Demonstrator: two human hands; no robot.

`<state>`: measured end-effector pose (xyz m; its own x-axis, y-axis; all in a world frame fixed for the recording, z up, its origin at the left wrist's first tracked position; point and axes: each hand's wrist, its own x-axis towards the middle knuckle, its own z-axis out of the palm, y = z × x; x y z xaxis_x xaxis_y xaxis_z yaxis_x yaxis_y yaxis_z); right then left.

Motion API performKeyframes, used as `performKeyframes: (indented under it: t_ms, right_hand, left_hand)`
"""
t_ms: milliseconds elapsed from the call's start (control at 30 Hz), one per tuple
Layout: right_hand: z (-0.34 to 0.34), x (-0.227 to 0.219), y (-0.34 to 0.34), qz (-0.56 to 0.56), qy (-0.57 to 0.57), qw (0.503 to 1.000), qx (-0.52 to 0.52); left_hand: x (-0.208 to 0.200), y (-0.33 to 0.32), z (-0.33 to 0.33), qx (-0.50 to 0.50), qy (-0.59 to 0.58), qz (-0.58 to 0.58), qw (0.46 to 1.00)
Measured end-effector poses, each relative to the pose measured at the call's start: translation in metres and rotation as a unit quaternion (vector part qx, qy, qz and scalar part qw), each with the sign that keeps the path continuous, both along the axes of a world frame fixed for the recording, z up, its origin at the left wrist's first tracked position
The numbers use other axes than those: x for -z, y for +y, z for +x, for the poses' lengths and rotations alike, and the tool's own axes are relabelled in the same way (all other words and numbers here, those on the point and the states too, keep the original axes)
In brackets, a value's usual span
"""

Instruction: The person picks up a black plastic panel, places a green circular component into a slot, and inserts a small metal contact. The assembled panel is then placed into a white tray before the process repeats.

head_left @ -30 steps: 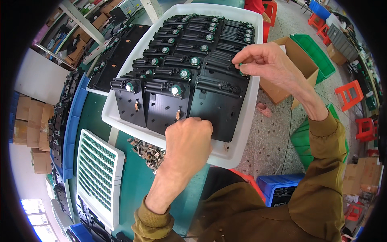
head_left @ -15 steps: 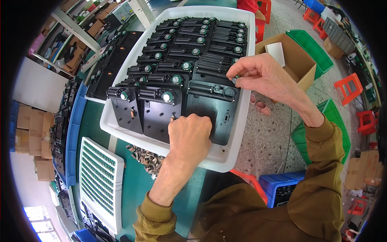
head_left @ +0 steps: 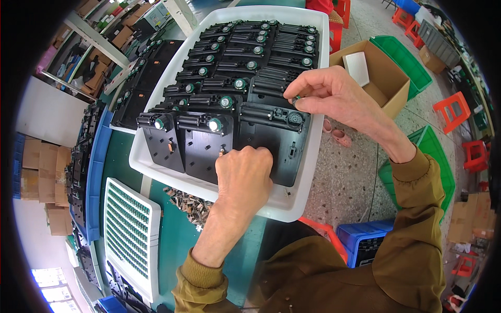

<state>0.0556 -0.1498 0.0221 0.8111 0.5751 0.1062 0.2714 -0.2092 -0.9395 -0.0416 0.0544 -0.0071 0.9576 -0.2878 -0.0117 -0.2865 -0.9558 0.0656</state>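
Your right hand [head_left: 336,99]: thumb and forefinger pinched on a small round greenish part [head_left: 296,100], held above the upper right of the white plastic tray [head_left: 308,185]. The fingertips cover most of the part, so its face cannot be read; whether it touches the panel behind it cannot be told.

Your left hand [head_left: 243,175]: clenched, knuckles up, over the lower edge of the nearest rows. Its fingertips are out of sight; cannot tell whether they grip anything. It hides the lower left of the flat black plastic panel [head_left: 274,156] at the front right, and part of the lower right of the neighbouring black panel [head_left: 203,151].

On the front right panel, a round perforated grille [head_left: 295,120] lies exposed at the upper right, below your right hand. The neighbouring panel bears a shiny silver disc with a green rim [head_left: 214,124], its centre washed out by glare. Behind, similar panels overlap in rows, mostly covering one another.

On the green worktop [head_left: 177,255], your left forearm partly covers a heap of small metal pieces [head_left: 185,203]. Left of it: a white rectangular tray of tiny green parts [head_left: 153,235], too small to make out singly.
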Motion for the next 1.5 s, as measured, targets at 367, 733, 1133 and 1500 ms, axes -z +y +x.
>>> performKeyframes:
  t_ms: [367, 733, 1133, 1500]
  right_hand:
    - [-0.009, -0.006, -0.002, 0.018, 0.051, 0.998, 0.038]
    - [-0.005, 0.004, -0.003, 0.029, 0.057, 0.997, 0.046]
    - [0.003, 0.032, 0.001, 0.139, 0.034, 0.985, 0.092]
    - [0.003, 0.038, -0.004, 0.150, 0.035, 0.984, 0.088]
  left_hand:
    - [-0.003, 0.004, -0.006, -0.014, -0.035, -0.142, 0.989]
    - [-0.002, -0.007, 0.023, 0.052, -0.106, -0.186, 0.975]
    - [-0.001, 0.003, 0.024, 0.099, -0.160, -0.209, 0.960]
    - [-0.002, 0.010, 0.025, 0.128, -0.147, -0.193, 0.962]
